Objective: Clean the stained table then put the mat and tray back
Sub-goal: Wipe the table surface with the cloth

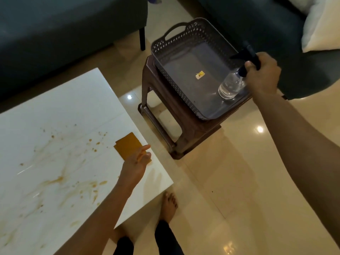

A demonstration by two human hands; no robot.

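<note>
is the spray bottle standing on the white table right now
No, the right hand grips the spray bottle over the grey tray on the brown stool, apart from the stained table.

White table [60, 107]: glossy top, brown smears and spatter across its near and middle area. Folded orange-brown cloth [127, 145] flat at the table's right edge. Grey perforated tray [176, 43] with handle sits on a brown stool [165, 115], beside the table's far right corner.

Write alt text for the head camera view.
A person's right hand grips a clear spray bottle over a grey tray on a brown stool. The left hand hovers open by an orange cloth on the stained white table.
</note>
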